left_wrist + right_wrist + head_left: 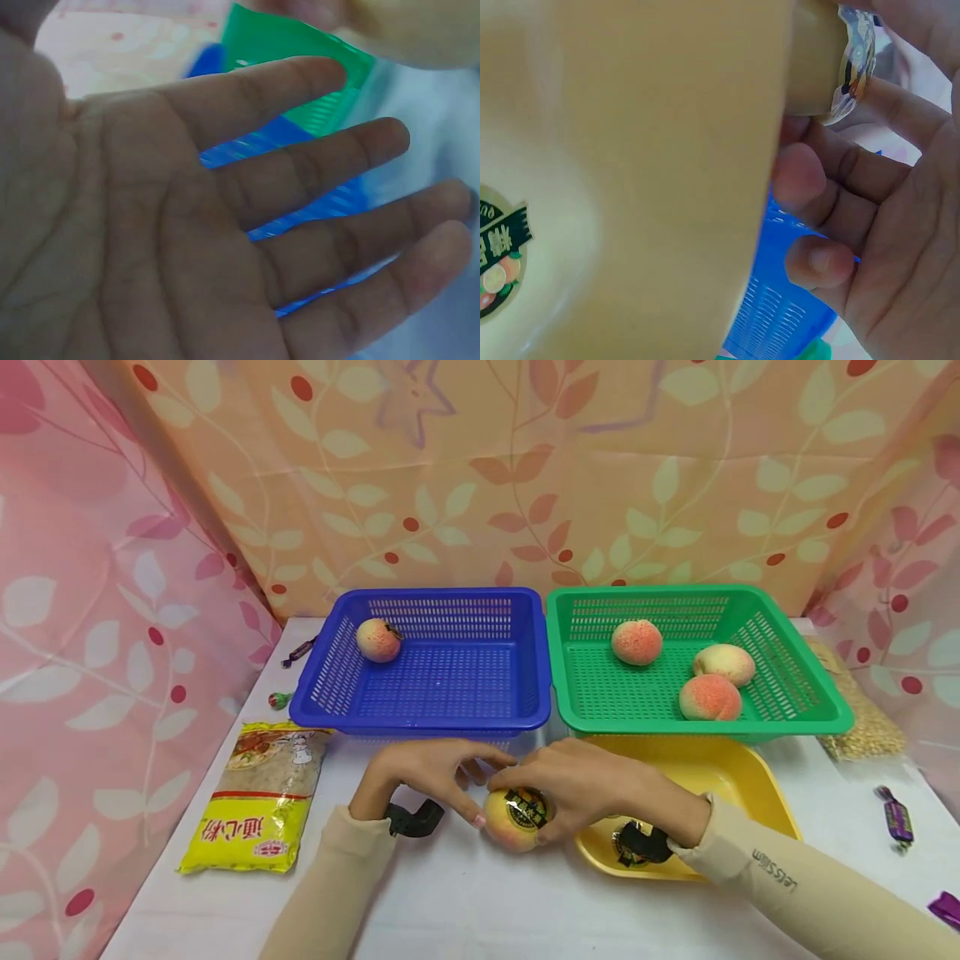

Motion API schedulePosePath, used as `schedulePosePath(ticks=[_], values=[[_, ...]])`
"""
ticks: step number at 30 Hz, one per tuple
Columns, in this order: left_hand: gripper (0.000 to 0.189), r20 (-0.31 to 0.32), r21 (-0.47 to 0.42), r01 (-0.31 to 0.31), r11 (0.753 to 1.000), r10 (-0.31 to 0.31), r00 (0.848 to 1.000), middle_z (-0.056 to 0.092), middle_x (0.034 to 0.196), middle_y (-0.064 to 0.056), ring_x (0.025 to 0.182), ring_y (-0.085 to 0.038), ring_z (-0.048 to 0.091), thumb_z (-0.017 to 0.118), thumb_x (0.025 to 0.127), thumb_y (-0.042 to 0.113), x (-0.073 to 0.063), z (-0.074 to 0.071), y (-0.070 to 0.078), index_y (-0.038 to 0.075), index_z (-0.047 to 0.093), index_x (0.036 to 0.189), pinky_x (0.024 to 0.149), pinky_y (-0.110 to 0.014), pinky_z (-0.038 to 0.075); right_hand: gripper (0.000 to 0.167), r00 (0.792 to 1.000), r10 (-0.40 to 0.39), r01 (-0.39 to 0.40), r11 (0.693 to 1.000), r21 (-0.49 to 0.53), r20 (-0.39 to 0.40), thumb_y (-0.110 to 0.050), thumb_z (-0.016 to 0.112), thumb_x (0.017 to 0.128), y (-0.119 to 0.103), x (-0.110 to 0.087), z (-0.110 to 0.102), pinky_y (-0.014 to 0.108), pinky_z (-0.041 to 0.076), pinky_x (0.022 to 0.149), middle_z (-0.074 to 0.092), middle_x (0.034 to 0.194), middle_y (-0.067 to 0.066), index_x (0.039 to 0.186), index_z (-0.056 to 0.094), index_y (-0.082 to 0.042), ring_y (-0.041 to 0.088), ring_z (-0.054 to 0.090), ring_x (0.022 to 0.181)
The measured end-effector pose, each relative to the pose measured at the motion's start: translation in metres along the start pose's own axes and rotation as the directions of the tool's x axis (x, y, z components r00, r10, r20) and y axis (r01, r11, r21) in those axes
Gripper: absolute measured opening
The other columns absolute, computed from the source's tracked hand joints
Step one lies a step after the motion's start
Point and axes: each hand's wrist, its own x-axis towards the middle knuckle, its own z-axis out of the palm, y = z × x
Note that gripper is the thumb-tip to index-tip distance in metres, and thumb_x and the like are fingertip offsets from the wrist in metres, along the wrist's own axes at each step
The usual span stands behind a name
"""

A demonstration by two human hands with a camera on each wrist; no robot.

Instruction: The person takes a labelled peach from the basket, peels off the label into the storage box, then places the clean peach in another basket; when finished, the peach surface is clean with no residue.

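A pale yellow-pink peach point(517, 827) with a black-and-gold sticker point(527, 810) is gripped between the thumb and fingers of my right hand point(585, 782), low over the white table. In the right wrist view, the peach point(814, 67) shows partly behind the yellow basin's wall, with curled fingers point(840, 169) beside it. My left hand point(435, 772) is at the peach's left side, its thumb tip right at the fruit. Spread, fairly straight fingers point(307, 172) show in the left wrist view, with nothing in the palm. A yellow basin point(757, 793) lies under my right forearm.
Behind the hands, a blue basket point(420, 723) holds one peach point(378, 641). Beside it, a green basket point(705, 727) contains several peaches. A yellow food packet point(255, 797) lies left; wrapped candies and a bag of grains point(862, 718) lie along the sides. Patterned cloth surrounds the table.
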Motion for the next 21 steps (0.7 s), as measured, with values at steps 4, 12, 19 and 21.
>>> schedulePosePath(ticks=[4, 12, 19, 21], values=[[0.088, 0.009, -0.021, 0.023, 1.0, -0.023, 1.0, 0.061, 0.138, -0.004, 0.119, -0.018, 0.059, 0.089, 0.077, 0.028, 0.005, 0.002, -0.008, 0.012, 0.046, 0.153, 0.104, -0.045, 0.052, 0.062, 1.0, 0.021, -0.02, 1.0, -0.012, 0.01, -0.039, 0.085, 0.075, 0.0, 0.002, 0.004, 0.02, 0.047, 0.064, 0.069, 0.1, -0.018, 0.133, 0.062, -0.032, -0.002, 0.057, 0.077], [0.091, -0.002, 0.009, 0.03, 1.0, -0.03, 1.0, 0.061, 0.134, 0.003, 0.117, -0.019, 0.058, 0.092, 0.072, 0.032, 0.013, 0.007, -0.017, 0.017, 0.049, 0.151, 0.1, -0.036, 0.052, 0.067, 1.0, 0.028, -0.028, 0.999, -0.028, -0.014, -0.038, 0.085, 0.076, 0.002, -0.001, 0.005, 0.024, 0.053, 0.075, 0.072, 0.116, -0.011, 0.138, 0.06, -0.028, 0.004, 0.063, 0.089], [0.085, 0.014, -0.024, 0.019, 1.0, -0.019, 1.0, 0.062, 0.131, 0.011, 0.118, -0.007, 0.056, 0.095, 0.069, 0.03, 0.024, 0.014, -0.017, 0.019, 0.055, 0.144, 0.11, -0.032, 0.045, 0.074, 0.999, 0.027, -0.028, 0.999, -0.038, -0.041, -0.041, 0.086, 0.078, 0.002, -0.007, 0.004, 0.034, 0.057, 0.093, 0.068, 0.134, -0.006, 0.144, 0.057, -0.026, 0.013, 0.067, 0.11], [0.078, 0.023, -0.04, -0.004, 0.999, 0.005, 1.0, 0.063, 0.127, 0.011, 0.116, -0.006, 0.057, 0.095, 0.069, 0.028, 0.027, 0.015, -0.018, 0.021, 0.059, 0.138, 0.111, -0.032, 0.045, 0.075, 0.998, 0.028, -0.029, 0.999, -0.029, -0.053, -0.042, 0.086, 0.078, 0.003, -0.009, 0.003, 0.035, 0.056, 0.094, 0.068, 0.131, -0.008, 0.145, 0.057, -0.026, 0.012, 0.066, 0.111]])
